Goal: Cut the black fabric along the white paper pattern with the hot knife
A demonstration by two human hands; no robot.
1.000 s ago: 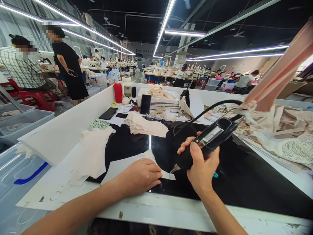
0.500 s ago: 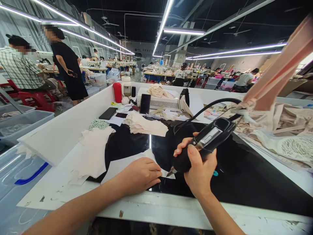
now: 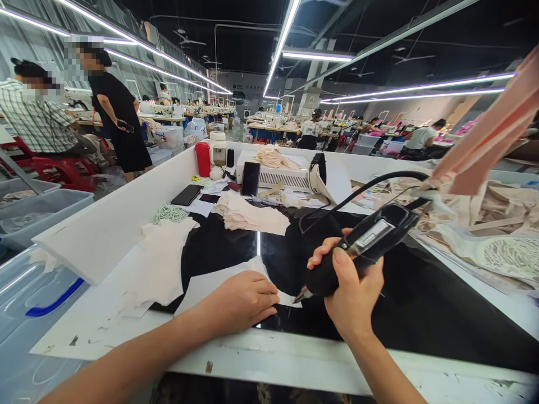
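Observation:
My left hand (image 3: pixel 242 300) lies palm down on a pale, flat fabric piece (image 3: pixel 210 286), its fingers laid across the piece near its right end. Wrapped in my right hand (image 3: pixel 351 289) is a black corded power tool (image 3: pixel 370 238) with a pointed metal tip. Tilted down to the left, its tip (image 3: pixel 300 295) is at the narrow right end of the fabric piece, and I cannot tell if it touches. A pink cloth strip (image 3: pixel 484 140) is tied near the tool's cord end. Beneath lies a glossy black work surface (image 3: pixel 442 314).
Pale fabric pieces (image 3: pixel 162 264) lie on the left, and a fabric stack (image 3: pixel 252 216) farther back. Behind stand a phone (image 3: pixel 250 178), a white vented box (image 3: pixel 280 178) and a red bottle (image 3: pixel 202 159). Beige fabric (image 3: pixel 501 213) is heaped at right. Co-workers are beyond the white partition (image 3: pixel 109 219).
My right hand and the power tool have shifted slightly right, the tip moving toward the end of the fabric piece. The pink strip swung right too. My left hand stays in place.

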